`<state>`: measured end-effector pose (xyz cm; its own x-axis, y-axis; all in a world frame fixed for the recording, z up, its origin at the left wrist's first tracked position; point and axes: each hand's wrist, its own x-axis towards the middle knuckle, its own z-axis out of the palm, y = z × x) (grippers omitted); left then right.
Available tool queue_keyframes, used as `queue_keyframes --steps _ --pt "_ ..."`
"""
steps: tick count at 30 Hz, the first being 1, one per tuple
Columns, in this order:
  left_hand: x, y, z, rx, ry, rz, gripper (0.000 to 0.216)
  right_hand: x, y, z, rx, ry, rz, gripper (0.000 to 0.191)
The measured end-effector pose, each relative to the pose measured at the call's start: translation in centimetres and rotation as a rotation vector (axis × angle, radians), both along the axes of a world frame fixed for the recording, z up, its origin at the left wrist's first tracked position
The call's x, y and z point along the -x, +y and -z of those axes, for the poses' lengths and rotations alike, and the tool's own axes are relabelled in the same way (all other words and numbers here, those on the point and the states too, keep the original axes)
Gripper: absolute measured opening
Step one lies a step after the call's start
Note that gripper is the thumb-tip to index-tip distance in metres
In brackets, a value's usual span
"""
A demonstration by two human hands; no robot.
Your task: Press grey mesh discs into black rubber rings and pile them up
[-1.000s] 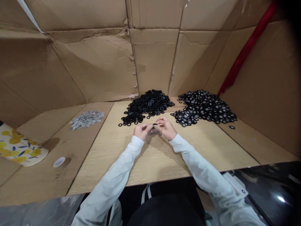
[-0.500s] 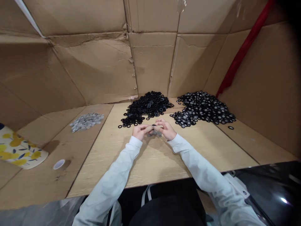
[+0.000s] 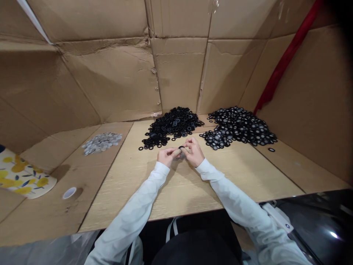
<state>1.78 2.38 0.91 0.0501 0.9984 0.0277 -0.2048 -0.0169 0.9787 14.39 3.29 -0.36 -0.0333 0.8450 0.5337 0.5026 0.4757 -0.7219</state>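
Between the fingertips of both hands is a small black ring (image 3: pixel 181 147), held just above the table. My left hand (image 3: pixel 167 156) pinches its left side, and my right hand (image 3: pixel 194 153) grips it from the right. Whether a disc sits inside the ring I cannot tell, since the fingers cover most of it. Some small grey discs (image 3: pixel 180 156) lie on the table beneath the fingers, mostly hidden. Just behind the hands rises a heap of black rings (image 3: pixel 176 123).
On the right is a heap of black rings with pale centres (image 3: pixel 239 125). Loose grey discs (image 3: pixel 102 142) form a pile on the left. A white tape roll (image 3: pixel 69 193) and a flower-patterned cylinder (image 3: pixel 24 176) stand further left. Cardboard walls (image 3: pixel 110 81) enclose the table (image 3: pixel 132 184).
The two hands have drawn slightly closer together, and the right one has turned a little. More of the black ring shows between the fingertips, while less of the grey discs below is visible.
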Motion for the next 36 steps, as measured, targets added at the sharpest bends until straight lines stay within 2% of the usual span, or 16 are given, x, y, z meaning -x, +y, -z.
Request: queue_keyframes --steps 3,8,12,14,20,22,25,28,31,34,36 --pt "0.1 0.2 0.0 0.049 -0.074 0.004 0.033 0.0 0.1 0.0 0.118 0.155 -0.140 0.008" --pt "0.1 0.5 0.4 0.070 -0.163 0.006 0.032 -0.2 0.2 -0.6 0.220 0.359 -0.211 0.019" --pt "0.0 0.7 0.4 0.076 -0.258 -0.028 0.031 -0.3 0.2 -0.9 0.469 0.622 -0.371 0.031" --pt "-0.1 0.7 0.3 0.095 -0.296 -0.035 0.030 -0.1 0.3 -0.7 0.507 0.655 -0.381 0.030" --pt "-0.1 0.7 0.7 0.147 -0.254 -0.001 0.025 0.3 0.4 0.0 0.163 0.356 -0.125 0.016" --pt "0.0 0.7 0.6 0.081 -0.170 -0.021 0.026 0.1 0.3 0.0 0.056 0.186 -0.095 0.012" --pt "0.3 0.5 0.1 -0.113 0.009 -0.065 0.031 -0.3 -0.1 -0.2 -0.143 -0.090 -0.075 0.009" --pt "0.6 0.3 -0.4 -0.205 0.162 -0.014 0.023 -0.3 -0.4 -0.2 -0.202 -0.186 -0.103 0.013" --pt "0.7 0.5 -0.1 -0.193 0.162 -0.028 0.018 -0.1 -0.3 -0.2 -0.028 -0.006 -0.156 0.012" --pt "0.5 0.9 0.5 -0.111 0.014 -0.077 0.023 0.2 0.0 -0.2 0.224 0.317 -0.266 0.026" --pt "0.3 1.0 0.8 -0.039 -0.104 -0.091 0.027 0.5 0.0 -0.2 0.301 0.450 -0.311 0.029"
